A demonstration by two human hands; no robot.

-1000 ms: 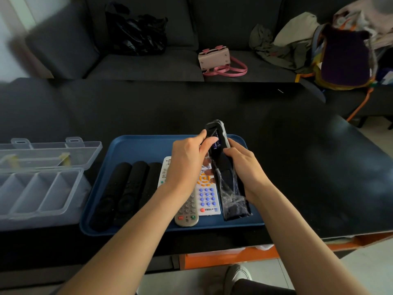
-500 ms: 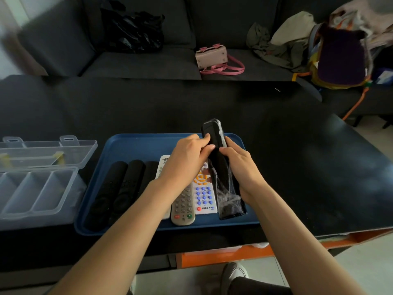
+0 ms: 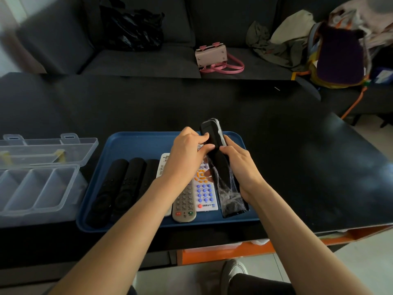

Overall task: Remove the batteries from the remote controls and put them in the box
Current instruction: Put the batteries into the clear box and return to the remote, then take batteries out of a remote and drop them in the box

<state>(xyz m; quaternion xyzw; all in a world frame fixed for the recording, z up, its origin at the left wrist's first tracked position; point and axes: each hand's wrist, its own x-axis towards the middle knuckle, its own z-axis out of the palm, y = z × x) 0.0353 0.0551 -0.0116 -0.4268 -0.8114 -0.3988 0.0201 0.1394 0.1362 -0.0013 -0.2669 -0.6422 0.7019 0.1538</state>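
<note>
Both hands hold the plastic-sleeved black remote (image 3: 214, 143) tilted above the blue tray (image 3: 136, 143). The right hand (image 3: 240, 165) grips its body, steadying it; the left hand (image 3: 187, 150) pinches its upper end, probably to work the cover. The open clear box (image 3: 38, 188) waits at the left.

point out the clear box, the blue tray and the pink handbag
clear box (image 3: 32, 188), head view, middle divider wall
blue tray (image 3: 136, 143), head view, bare far floor
pink handbag (image 3: 211, 55), head view, front face

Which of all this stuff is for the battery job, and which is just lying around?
For the job:
black wrapped remote, gripped by left hand and right hand
remotes on blue tray
clear box

Lying about:
pink handbag
black bag
clothes pile
</note>
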